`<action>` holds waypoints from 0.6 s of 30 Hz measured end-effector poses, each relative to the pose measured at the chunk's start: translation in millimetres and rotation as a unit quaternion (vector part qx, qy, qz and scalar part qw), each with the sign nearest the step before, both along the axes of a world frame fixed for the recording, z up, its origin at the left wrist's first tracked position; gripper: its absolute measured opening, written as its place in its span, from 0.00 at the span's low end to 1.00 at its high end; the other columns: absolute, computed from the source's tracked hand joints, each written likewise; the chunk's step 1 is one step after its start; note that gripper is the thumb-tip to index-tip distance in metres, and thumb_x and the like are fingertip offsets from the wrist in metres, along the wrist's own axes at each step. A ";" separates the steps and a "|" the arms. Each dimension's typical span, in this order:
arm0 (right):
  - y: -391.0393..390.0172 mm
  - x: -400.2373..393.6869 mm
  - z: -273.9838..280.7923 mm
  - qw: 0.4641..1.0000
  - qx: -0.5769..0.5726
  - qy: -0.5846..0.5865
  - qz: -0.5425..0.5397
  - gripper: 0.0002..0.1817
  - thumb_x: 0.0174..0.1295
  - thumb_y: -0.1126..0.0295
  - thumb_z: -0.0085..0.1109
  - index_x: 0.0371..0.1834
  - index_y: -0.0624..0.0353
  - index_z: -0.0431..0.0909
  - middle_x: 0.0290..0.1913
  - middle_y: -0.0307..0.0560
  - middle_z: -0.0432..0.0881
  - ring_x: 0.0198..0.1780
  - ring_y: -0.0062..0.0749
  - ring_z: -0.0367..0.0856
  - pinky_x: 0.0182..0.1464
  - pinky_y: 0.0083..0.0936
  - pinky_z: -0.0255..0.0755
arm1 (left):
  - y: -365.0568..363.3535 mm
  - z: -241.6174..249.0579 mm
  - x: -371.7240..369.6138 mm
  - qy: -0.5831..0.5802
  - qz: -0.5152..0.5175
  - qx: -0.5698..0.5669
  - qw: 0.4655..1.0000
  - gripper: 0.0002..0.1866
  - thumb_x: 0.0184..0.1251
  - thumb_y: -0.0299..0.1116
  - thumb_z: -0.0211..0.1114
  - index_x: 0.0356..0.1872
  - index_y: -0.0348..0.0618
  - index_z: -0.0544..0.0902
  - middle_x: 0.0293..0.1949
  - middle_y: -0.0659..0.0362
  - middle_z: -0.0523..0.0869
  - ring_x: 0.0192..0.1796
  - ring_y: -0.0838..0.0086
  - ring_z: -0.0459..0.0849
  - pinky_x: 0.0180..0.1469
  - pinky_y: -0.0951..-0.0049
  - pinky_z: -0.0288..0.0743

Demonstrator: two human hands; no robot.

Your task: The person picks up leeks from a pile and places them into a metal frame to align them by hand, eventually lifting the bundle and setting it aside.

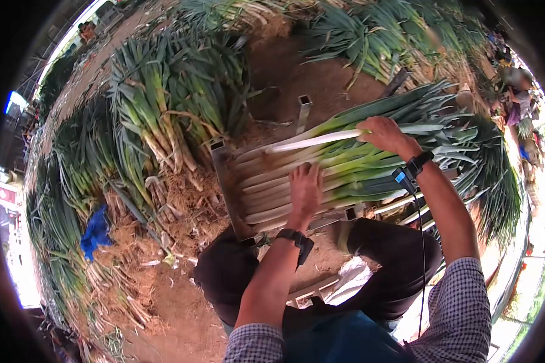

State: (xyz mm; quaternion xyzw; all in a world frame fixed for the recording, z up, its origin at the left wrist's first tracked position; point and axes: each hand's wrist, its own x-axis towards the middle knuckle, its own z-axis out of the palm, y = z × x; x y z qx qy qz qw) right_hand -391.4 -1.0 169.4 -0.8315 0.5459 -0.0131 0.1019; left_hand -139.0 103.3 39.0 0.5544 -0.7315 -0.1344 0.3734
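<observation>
A row of leeks (272, 192) lies side by side in a metal frame (229, 193), white ends to the left and green leaves to the right. My right hand (386, 134) is closed around one clean white leek (321, 140), held over the far side of the row where the white turns green. My left hand (306, 189) rests on the white stalks near the middle of the row, its fingers bent and close together. Whether it grips a stalk cannot be made out.
Unsorted leeks with roots stand in heaps at the left (169, 103) and far right (399, 36). A blue cloth (95, 233) lies on the left heap. Metal posts (304, 112) rise from the frame. A person (519, 100) is at the far right.
</observation>
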 end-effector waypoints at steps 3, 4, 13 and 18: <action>3.0 17.2 -2.8 1.000 -0.006 -0.007 0.026 0.18 0.63 0.55 0.65 0.52 0.50 0.86 0.43 0.52 0.85 0.50 0.53 0.82 0.53 0.48 0.75 | 1.7 2.4 -1.6 -0.003 0.013 0.000 1.000 0.14 0.73 0.36 0.61 0.55 0.45 0.81 0.47 0.53 0.81 0.52 0.53 0.77 0.57 0.53 0.69; 5.1 20.0 -1.3 0.999 -0.017 -0.015 0.034 0.18 0.63 0.55 0.65 0.52 0.50 0.86 0.43 0.52 0.85 0.50 0.53 0.82 0.54 0.48 0.75 | 1.9 3.4 -1.2 -0.004 0.013 0.001 1.000 0.14 0.74 0.37 0.61 0.56 0.45 0.81 0.47 0.53 0.81 0.52 0.53 0.77 0.57 0.53 0.69; 5.2 81.2 -64.5 0.990 0.015 -0.016 0.137 0.16 0.64 0.57 0.60 0.50 0.51 0.86 0.44 0.50 0.85 0.52 0.47 0.82 0.57 0.44 0.74 | 6.6 -3.9 -3.3 -0.007 0.041 -0.019 0.999 0.14 0.73 0.36 0.61 0.55 0.44 0.80 0.50 0.51 0.81 0.54 0.53 0.76 0.59 0.52 0.68; 8.9 58.5 -54.2 0.976 -0.094 -0.034 0.192 0.14 0.67 0.58 0.58 0.50 0.51 0.85 0.41 0.49 0.84 0.51 0.45 0.80 0.59 0.42 0.70 | 5.5 -4.0 -4.9 -0.023 0.035 -0.002 0.999 0.14 0.74 0.38 0.61 0.54 0.43 0.80 0.51 0.50 0.81 0.55 0.53 0.76 0.60 0.52 0.68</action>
